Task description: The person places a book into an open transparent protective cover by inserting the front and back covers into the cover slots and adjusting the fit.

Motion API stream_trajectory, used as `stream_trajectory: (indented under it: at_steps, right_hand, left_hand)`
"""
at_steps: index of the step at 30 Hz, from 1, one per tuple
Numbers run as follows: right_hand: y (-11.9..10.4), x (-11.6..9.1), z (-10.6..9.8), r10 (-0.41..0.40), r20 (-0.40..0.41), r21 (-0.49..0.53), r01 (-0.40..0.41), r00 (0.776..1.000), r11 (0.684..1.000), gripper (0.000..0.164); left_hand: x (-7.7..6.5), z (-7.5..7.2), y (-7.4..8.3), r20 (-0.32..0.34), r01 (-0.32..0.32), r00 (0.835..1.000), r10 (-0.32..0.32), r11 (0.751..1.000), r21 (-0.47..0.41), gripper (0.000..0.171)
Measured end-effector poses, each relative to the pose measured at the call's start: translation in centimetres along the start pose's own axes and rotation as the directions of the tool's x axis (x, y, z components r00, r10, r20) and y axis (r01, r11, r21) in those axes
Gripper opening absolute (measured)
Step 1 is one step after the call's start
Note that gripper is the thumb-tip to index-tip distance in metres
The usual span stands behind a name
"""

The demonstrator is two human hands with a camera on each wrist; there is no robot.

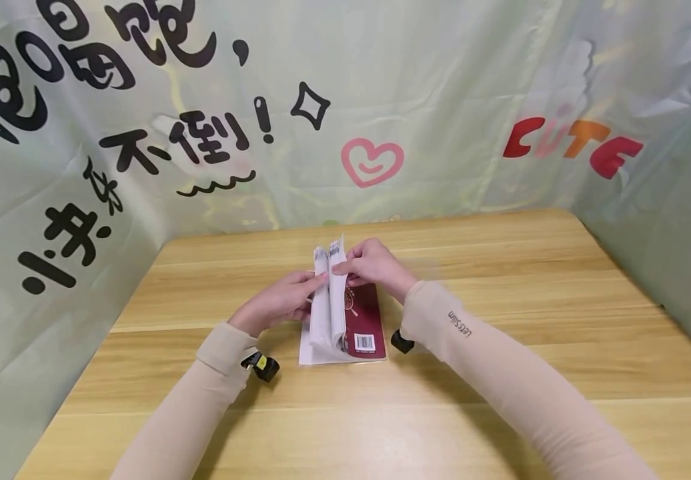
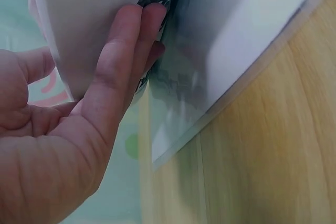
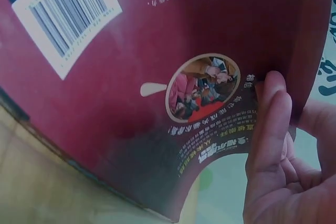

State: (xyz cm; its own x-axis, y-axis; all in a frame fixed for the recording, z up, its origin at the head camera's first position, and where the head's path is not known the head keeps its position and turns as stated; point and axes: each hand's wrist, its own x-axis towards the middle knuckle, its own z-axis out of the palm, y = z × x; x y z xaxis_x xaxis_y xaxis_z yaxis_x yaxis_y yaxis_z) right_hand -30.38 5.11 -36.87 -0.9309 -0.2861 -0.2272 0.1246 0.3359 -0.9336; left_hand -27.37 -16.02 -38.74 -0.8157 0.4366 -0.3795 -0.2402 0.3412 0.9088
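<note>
On the pale wooden table (image 1: 345,420), a maroon-covered paper book (image 1: 359,320) points lengthwise toward the far edge, left hand (image 1: 281,298) and right hand (image 1: 378,265) both pinching it.

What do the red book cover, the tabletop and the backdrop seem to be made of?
Red book cover: printed card or heavy paper, seemingly glossy; it bends in a smooth curve and shows a pale sheen.
Tabletop: wood or wood-look laminate, satin; long grain streaks and a soft glare.
Backdrop: thin fabric or plastic sheeting, by its creases; which, I cannot tell.
</note>
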Motion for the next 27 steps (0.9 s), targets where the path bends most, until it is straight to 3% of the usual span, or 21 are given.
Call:
stream_trajectory:
  at_steps: [9, 21, 27]
  right_hand:
    - [0.1, 0.2, 0.6, 0.002, -0.01, -0.047, -0.003, 1.0, 0.999, 0.043]
    - [0.5, 0.3, 1.2, -0.005, -0.006, -0.055, 0.004, 1.0, 0.998, 0.048]
    - [0.7, 0.2, 1.2, -0.008, -0.01, -0.077, 0.007, 1.0, 0.997, 0.039]
  left_hand:
    - [-0.3, -0.6, -0.7, 0.051, -0.032, 0.998, 0.032, 0.999, -0.007, 0.054]
    - [-0.6, -0.7, -1.0, 0.041, -0.025, 0.999, 0.025, 1.0, -0.003, 0.057]
    - [-0.7, -0.9, -1.1, 0.03, -0.012, 0.999, 0.012, 1.0, 0.01, 0.058]
